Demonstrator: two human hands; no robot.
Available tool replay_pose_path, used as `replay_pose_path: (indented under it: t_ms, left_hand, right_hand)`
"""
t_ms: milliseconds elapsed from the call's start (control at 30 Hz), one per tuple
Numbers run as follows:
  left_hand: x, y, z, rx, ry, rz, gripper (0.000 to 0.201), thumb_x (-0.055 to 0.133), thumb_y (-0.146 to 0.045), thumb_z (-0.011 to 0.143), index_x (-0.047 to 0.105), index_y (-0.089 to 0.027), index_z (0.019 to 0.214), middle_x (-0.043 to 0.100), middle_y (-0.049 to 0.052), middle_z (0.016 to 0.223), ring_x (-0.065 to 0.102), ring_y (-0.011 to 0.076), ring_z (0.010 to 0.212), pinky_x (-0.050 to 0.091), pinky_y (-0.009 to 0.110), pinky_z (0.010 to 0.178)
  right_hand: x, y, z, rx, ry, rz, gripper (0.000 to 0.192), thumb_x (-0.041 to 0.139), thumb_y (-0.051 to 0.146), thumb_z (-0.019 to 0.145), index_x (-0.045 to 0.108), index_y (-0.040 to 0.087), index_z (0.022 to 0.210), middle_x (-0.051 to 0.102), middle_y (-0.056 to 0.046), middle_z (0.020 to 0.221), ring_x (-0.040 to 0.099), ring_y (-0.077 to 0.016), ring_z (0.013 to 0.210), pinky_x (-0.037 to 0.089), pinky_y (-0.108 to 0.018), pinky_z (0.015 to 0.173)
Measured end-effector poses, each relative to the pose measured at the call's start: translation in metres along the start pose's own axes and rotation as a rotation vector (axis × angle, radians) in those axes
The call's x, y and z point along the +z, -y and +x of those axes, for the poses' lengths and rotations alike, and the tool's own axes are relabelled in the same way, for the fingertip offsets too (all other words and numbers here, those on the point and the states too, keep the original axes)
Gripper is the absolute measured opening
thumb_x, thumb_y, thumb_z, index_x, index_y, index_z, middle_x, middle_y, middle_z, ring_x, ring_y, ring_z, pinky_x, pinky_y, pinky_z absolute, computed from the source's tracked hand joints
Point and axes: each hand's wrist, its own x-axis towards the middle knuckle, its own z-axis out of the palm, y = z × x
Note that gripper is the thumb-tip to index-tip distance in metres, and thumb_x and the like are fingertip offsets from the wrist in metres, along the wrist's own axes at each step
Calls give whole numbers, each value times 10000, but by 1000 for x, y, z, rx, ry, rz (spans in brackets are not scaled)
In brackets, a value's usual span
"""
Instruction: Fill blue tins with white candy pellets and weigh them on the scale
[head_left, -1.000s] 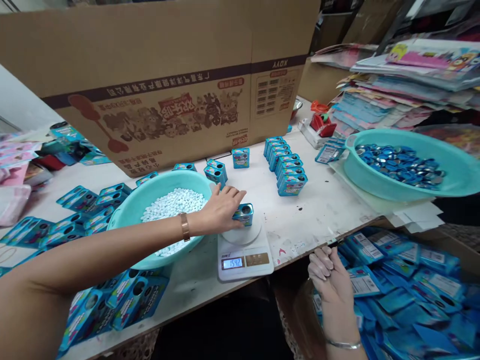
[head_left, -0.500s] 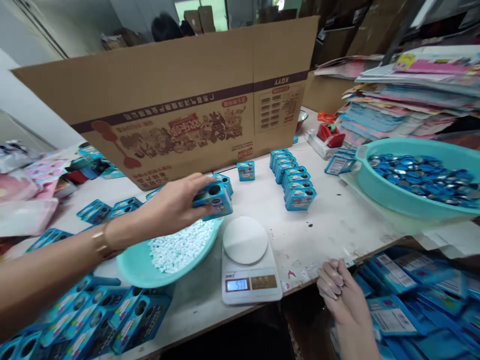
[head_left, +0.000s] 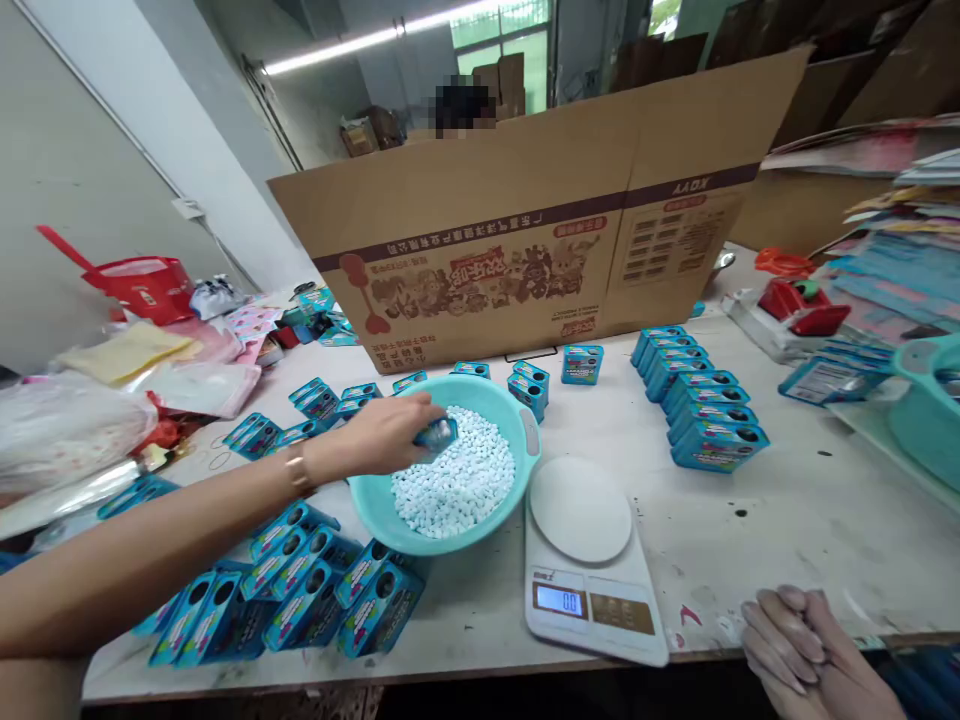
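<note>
While my left hand closes around a small blue tin, I hold it down inside the teal basin, its lower edge pressed into the heap of white tablets that fills the bowl. My fingers wrap the tin from above, so only its end shows past my knuckles. The basin is round, smooth plastic with a tab handle on its rim; the tablets are small, chalky and oval.

Just beside the basin on its right stands a white kitchen scale, its round platter bare and its little display lit. My right hand rests at the table's near edge, fingers loosely curled together and holding nothing that I can see.

More blue tins, rectangular with a round hole in one face, lie jumbled at the near left edge of the table. A tidy row of boxes stands on edge farther right. Behind everything a big brown cardboard carton, printed with cartoon figures, stands open as a wall. A second teal basin juts in at the right. The tabletop is white, scuffed and speckled.
</note>
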Motion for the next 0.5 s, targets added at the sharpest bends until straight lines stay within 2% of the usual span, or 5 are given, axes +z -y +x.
replay_pose_path:
  t_ms: [100,233,367,433,500]
  left_hand:
    - [14,2,1,34,86,-20,309,566,-202,705,651,-216,1002,649,66,956,643,227,802,462,289,664]
    - [24,9,1,-18,-3,-83,350,567,-247,745,633,-204,1086,644,84,1014,648,242,851,476,306,699]
    - [6,2,2,6,-96,-222,346,611,-317,768,633,-208,1095,659,80,1055,648,250,900,490,329,771]
    - [-8,-14,10,79,-208,-382,356,620,-366,791,623,-218,1114,673,59,1066,639,241,936,490,330,817]
    - [-21,-42,26,176,-279,-545,356,620,-414,806,619,-223,1108,688,32,1043,635,221,916,492,314,810]
  right_hand:
    - [7,-3,-2,11,2,-8,289,708,316,823,471,229,684,340,68,514,257,-54,350,284,-177,266]
    - [6,-2,-2,23,-7,-12,296,747,301,780,478,220,686,357,69,517,289,-50,354,303,-162,275]
    - [2,0,-2,-8,1,-31,385,807,320,710,446,210,638,335,85,490,244,-37,345,263,-146,277]
    - [2,-1,-3,-30,35,-43,417,826,349,687,438,208,628,306,97,479,207,-32,347,241,-140,282]
    - [3,-2,-5,-44,59,-33,389,827,350,693,467,205,659,315,101,498,211,-29,359,246,-132,297]
